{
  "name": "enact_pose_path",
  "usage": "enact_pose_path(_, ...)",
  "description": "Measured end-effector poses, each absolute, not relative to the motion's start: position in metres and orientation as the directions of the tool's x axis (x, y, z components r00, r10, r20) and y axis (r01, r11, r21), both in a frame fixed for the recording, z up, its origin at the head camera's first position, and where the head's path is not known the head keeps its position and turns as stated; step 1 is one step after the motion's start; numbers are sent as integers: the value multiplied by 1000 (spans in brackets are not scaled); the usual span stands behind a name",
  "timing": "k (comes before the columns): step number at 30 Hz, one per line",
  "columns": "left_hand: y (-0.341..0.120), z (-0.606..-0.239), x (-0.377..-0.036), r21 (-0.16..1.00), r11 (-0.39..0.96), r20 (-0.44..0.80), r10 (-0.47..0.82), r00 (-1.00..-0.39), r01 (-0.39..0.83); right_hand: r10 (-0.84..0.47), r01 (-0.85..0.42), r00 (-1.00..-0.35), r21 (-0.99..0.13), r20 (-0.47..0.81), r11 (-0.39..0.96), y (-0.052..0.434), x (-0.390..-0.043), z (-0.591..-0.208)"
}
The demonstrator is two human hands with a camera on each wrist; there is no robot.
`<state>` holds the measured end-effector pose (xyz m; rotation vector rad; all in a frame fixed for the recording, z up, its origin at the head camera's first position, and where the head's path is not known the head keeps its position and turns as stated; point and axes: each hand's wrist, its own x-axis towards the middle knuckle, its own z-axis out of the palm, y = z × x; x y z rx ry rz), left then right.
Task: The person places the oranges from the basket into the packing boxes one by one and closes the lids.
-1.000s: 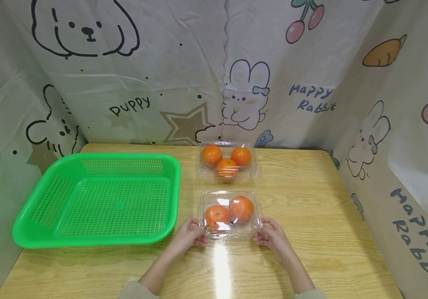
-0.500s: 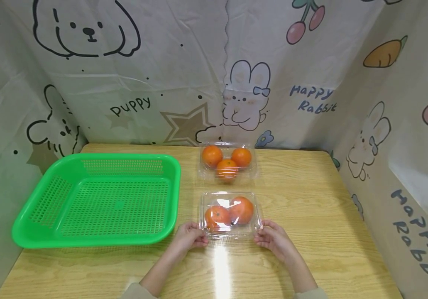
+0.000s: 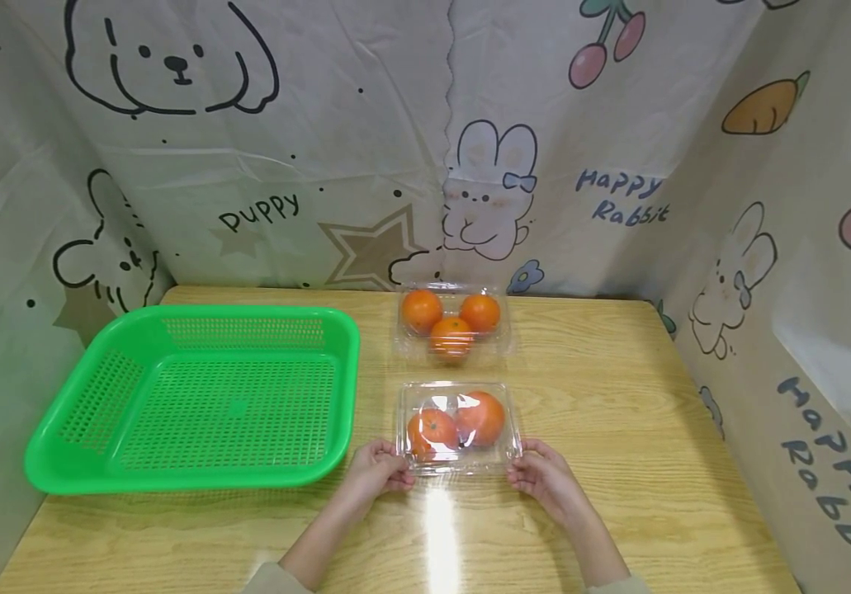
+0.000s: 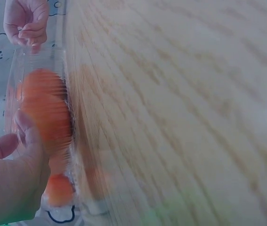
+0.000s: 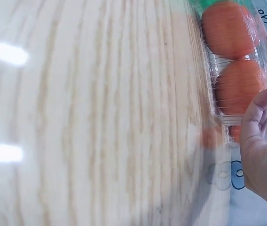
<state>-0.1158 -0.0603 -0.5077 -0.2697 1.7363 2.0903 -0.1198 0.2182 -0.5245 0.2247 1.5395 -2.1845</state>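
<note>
A clear plastic clamshell box [image 3: 459, 467], its lid closed, lies near the front middle of the table in the head view. Inside sit a smaller orange [image 3: 432, 434] and a larger orange [image 3: 480, 418]. My left hand [image 3: 378, 472] pinches the box's near left corner between thumb and fingers. At the near right corner, my right hand [image 3: 546, 477] grips the edge the same way. In the left wrist view the thumb [image 4: 2, 147] lies on the outer side of the plastic. Up close, the right wrist view has the right hand [image 5: 263, 150] at the box's end.
Behind it, a second clear clamshell box [image 3: 503, 334] holds three oranges [image 3: 451, 338]. A green plastic basket [image 3: 343, 396] stands on the left of the wooden table [image 3: 603, 412]. Printed cloth walls [image 3: 366, 148] enclose the back and sides.
Both hands have drawn back very slightly toward the person while keeping hold of the box corners. The box, the second box and the basket stay in place.
</note>
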Motion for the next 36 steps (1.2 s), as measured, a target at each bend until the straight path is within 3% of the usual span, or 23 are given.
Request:
enact_pose_path(6,-58,-508,-116,919,-76,-373,144,-917,-386,-252,451,-883,-863,-395,-227,217,-119,-522)
enact_pose_path(11,-56,-512,-114,956,180,-246,59,-968,-232,-91,375,-925,-925,-369,-57,210,-115,-518)
enact_pose_path(16,-53,-515,-112,903,428,-31,7,-1000,-25,20,97,-995,-959,-95,267,203,-113,-517)
enact_pose_path(19,-51,-514,-110,867,494,56,28,-998,63,-23,-108,-994,-898,109,426,199,-111,-516)
enact_pose_path(22,-50,-513,-109,835,537,98,77,-992,124,-76,-227,-972,-818,220,528,198,-110,-516)
enact_pose_path(31,-46,-509,-109,654,653,277,263,-924,382,-209,-436,-893,-645,400,628,195,-110,-519)
enact_pose_path(36,-44,-509,-108,586,701,269,304,-914,406,-232,-467,-875,-610,425,641,193,-109,-520)
